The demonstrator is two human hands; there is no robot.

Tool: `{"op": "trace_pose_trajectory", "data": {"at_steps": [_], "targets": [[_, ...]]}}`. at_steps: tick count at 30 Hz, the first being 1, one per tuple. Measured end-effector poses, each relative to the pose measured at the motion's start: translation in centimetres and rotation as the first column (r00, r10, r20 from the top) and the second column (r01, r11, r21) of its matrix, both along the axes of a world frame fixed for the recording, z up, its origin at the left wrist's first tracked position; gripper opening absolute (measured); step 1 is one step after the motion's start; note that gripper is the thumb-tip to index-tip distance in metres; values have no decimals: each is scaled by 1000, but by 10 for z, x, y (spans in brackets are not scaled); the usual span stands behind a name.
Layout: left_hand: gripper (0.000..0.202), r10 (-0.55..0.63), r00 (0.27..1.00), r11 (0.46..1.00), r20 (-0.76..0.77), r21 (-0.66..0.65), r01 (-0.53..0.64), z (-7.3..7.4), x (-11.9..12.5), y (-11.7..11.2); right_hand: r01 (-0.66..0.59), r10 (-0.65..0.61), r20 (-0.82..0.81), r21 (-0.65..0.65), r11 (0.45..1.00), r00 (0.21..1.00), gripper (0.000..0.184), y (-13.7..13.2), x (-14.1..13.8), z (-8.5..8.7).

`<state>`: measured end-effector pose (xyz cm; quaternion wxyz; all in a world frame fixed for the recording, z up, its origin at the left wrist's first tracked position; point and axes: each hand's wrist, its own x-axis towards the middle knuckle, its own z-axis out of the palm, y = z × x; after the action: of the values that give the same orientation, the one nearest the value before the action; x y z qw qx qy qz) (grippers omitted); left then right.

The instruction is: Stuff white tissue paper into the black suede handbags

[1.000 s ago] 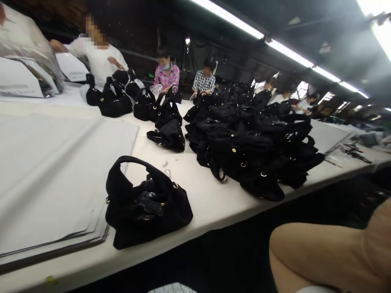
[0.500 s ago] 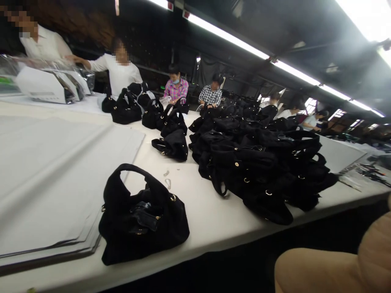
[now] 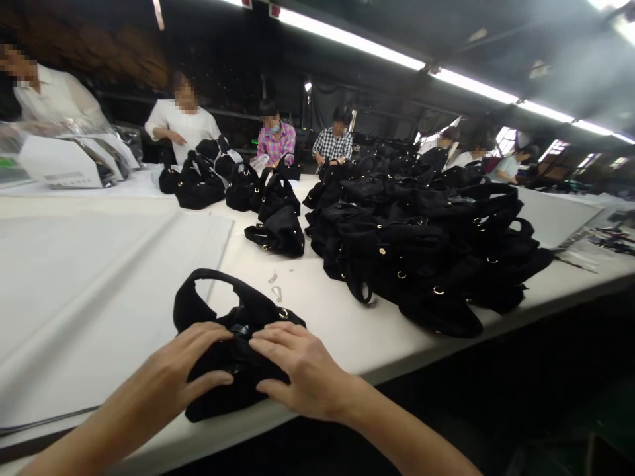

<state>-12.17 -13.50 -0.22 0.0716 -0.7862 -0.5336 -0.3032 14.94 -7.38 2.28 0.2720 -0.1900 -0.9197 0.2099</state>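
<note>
Left hand (image 3: 191, 363) and right hand (image 3: 297, 367) have come in, half-open, over a black handbag (image 3: 241, 354) at the table's (image 3: 327, 324) near left, grip unclear; seemingly light, soft, best held by its handle (image 3: 225, 277).

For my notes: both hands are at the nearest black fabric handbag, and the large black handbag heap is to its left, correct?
No: the head view shows left hand and right hand at the nearest black fabric handbag, but the large black handbag heap to its right, not left.
</note>
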Motion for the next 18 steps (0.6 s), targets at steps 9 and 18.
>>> {"op": "trace_pose_trajectory", "data": {"at_steps": [9, 18], "targets": [[20, -159, 954, 985, -255, 18, 169, 6, 11, 22, 5, -78, 279, 253, 967, 957, 77, 28, -11, -11], [31, -153, 906, 885, -395, 353, 303, -24, 51, 4, 264, -318, -134, -312, 913, 939, 24, 32, 17, 11]]}}
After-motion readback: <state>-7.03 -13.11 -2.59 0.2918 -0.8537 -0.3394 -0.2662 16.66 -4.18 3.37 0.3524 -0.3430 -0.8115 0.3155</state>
